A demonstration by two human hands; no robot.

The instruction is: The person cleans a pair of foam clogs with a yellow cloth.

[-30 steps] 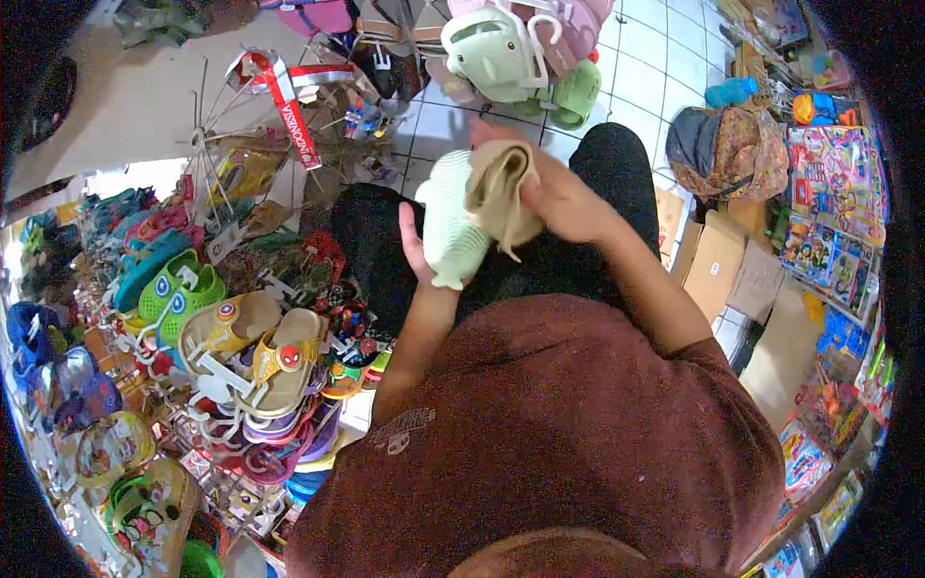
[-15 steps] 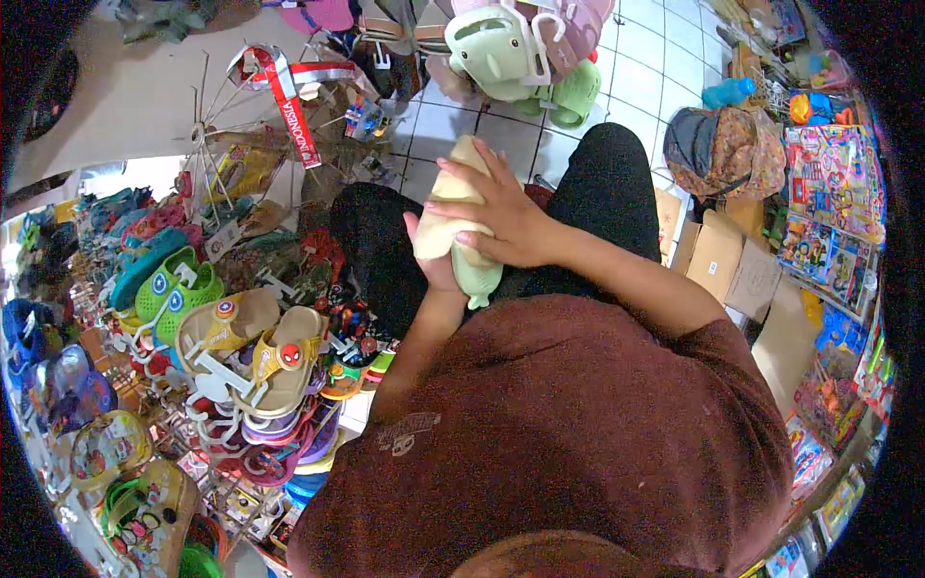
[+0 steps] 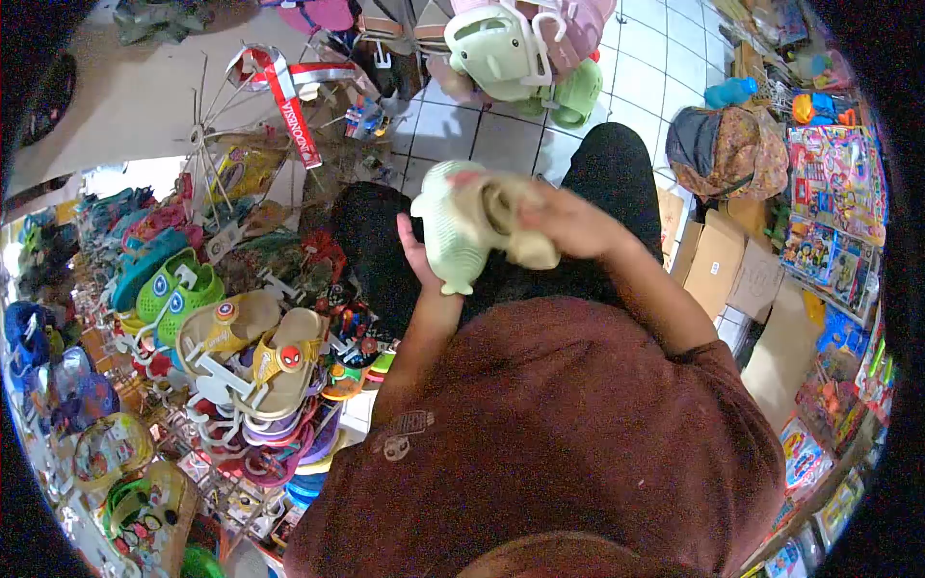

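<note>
A mint-green slipper (image 3: 454, 241) with a ridged sole and a small fish-like tail lies sole up over my left hand (image 3: 416, 255). My left thumb sticks out beside it, and the other fingers are hidden beneath. My right hand (image 3: 575, 223) grips a crumpled cream cloth (image 3: 533, 249) just right of the slipper, partly overlapping it. Motion blurs this hand and the cloth. Both hands are above my lap, between my black-clad knees.
Sandals on hangers (image 3: 289, 361) crowd a rack at left. Light-green clogs (image 3: 496, 53) hang ahead over the tiled floor (image 3: 641, 82). At right are a patterned backpack (image 3: 737, 154), cardboard boxes (image 3: 713, 260) and packaged toys (image 3: 833, 183). A red-and-white ribbon (image 3: 294, 116) hangs on a wire rack.
The cloth, earlier wrapped over the slipper under my right hand, has come away to the right with that hand. More of the slipper's ridged sole now shows, turned upward.
</note>
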